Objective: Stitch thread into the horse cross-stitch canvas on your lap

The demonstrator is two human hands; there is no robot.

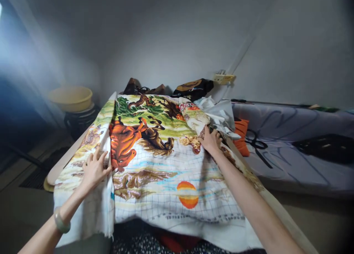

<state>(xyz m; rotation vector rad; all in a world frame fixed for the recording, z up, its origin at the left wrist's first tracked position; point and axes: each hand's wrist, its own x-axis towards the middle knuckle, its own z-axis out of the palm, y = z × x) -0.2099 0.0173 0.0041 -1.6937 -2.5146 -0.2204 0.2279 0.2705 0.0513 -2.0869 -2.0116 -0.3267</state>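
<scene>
A large cross-stitch cloth (160, 173) with horses, trees and an orange sun lies spread over a table, its front edge hanging toward my body. Its left part is folded along a vertical crease. My left hand (95, 168) rests on that left part with fingers spread, the fingertips near the crease. A pale green bangle (61, 221) circles my left wrist. My right hand (210, 140) touches the cloth on the right, beside a bunched or folded section; its fingers are partly bent and look apart. Whether either hand pinches any fabric is hard to see.
At the back right lie crumpled white wrappings (217, 112) and a dark bag (193, 87). A yellow basin (71, 98) stands left on dark stools. On the right is a covered sofa (279, 136) with an orange item (241, 136). A socket (224, 78) sits on the wall.
</scene>
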